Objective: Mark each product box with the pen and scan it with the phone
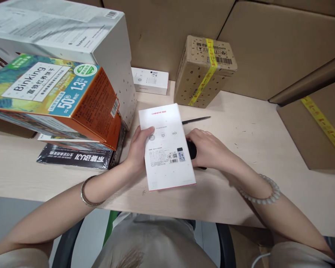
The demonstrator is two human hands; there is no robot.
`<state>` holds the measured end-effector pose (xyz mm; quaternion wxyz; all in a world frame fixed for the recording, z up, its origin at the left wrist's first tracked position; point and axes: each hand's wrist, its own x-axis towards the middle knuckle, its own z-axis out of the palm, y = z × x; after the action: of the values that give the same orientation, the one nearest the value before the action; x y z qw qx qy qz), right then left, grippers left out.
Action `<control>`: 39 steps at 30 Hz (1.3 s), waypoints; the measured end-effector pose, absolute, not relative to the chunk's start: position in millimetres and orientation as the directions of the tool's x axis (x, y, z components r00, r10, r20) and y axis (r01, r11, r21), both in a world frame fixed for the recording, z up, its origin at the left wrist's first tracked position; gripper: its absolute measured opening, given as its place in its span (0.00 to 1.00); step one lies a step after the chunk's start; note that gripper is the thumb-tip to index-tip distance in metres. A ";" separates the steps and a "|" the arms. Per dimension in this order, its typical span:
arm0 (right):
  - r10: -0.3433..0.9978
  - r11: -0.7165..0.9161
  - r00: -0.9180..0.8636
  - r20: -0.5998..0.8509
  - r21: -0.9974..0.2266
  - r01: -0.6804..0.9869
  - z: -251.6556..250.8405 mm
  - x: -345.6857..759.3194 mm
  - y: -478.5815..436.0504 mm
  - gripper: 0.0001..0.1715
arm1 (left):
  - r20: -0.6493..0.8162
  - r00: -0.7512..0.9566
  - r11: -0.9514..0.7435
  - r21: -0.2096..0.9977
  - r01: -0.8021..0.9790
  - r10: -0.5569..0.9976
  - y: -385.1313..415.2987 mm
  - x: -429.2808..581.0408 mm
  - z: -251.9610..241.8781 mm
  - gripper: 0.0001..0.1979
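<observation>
My left hand (pixel 139 147) grips the left side of a white power bank box (pixel 167 141), its thumb lying over the printed face. The box is tilted a little above the desk, with its label and red brand lettering towards me. Beside its right edge, my right hand (pixel 208 149) is closed around a black rounded object (pixel 192 149). Most of that object is hidden by the box and my fingers, so its kind does not show. Just beyond my right hand lies a dark pen (pixel 196 120) on the desk, partly behind the box.
On the left, an orange biscuit box (pixel 97 108) is stacked over a black package (pixel 75 156), near a large white carton (pixel 114 56). Another white box (pixel 152 81) and a taped brown carton (pixel 203 74) stand at the back. A further taped carton (pixel 304 130) is at right.
</observation>
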<state>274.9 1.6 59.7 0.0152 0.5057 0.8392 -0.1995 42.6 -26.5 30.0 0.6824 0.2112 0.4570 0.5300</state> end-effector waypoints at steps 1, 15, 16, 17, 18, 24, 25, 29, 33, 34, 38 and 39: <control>0.837 0.420 -0.497 -0.230 -0.312 0.852 57.9 273.9 2.3 0.37 | -0.408 0.019 0.355 0.769 -0.532 0.913 -26.5 42.5 29.7 0.22; 0.487 -0.044 -0.707 -0.513 -0.823 0.566 110.7 297.0 -4.9 0.28 | -0.238 -0.104 0.119 0.761 -0.638 0.966 -22.3 53.6 30.0 0.25; 0.481 -0.138 -0.694 -0.535 -0.828 0.543 109.8 295.7 -2.9 0.33 | -0.236 -0.117 0.109 0.761 -0.639 0.965 -21.7 54.0 27.8 0.27; 0.487 -0.216 -0.673 -0.556 -0.824 0.524 108.5 293.8 -1.3 0.36 | -0.237 -0.129 0.101 0.761 -0.641 0.963 -21.0 54.2 25.7 0.28; 0.509 -0.282 -0.641 -0.575 -0.815 0.507 107.4 291.9 -0.2 0.37 | -0.239 -0.138 0.096 0.758 -0.645 0.961 -20.5 54.3 24.1 0.28; 0.880 -0.300 -0.295 -0.373 -0.917 0.263 106.8 290.2 1.5 0.30 | -0.200 -0.189 0.019 0.734 -0.679 0.961 -19.4 48.5 27.0 0.25; 0.923 -0.263 -0.226 -0.313 -0.938 0.226 106.9 291.7 2.4 0.30 | -0.193 -0.164 0.033 0.737 -0.675 0.967 -19.3 46.9 27.8 0.25; 0.898 -0.262 -0.300 -0.321 -0.940 0.221 106.1 296.0 5.1 0.24 | -0.232 -0.075 0.124 0.735 -0.667 0.970 -18.9 44.3 26.2 0.26; 0.757 -0.358 -0.465 -0.460 -0.886 0.294 103.8 297.1 5.2 0.29 | -0.241 -0.063 0.139 0.733 -0.666 0.968 -18.4 48.8 25.2 0.26; 0.795 -0.364 -0.410 -0.448 -0.892 0.268 103.3 298.6 6.4 0.27 | -0.243 -0.045 0.154 0.734 -0.661 0.969 -18.5 49.9 26.2 0.25; 0.986 -0.152 -0.058 -0.155 -0.987 0.052 106.1 316.6 26.9 0.18 | -0.282 0.061 0.257 0.735 -0.628 0.957 -20.3 49.5 32.9 0.25; 0.997 -0.074 0.014 -0.074 -0.997 0.016 108.4 323.5 36.8 0.17 | -0.290 0.085 0.279 0.737 -0.615 0.953 -21.1 48.5 34.5 0.25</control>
<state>323.5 36.8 108.4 -0.4803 0.5257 0.4819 -0.5106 48.5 -21.1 34.5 0.7027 0.2211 0.3820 0.5581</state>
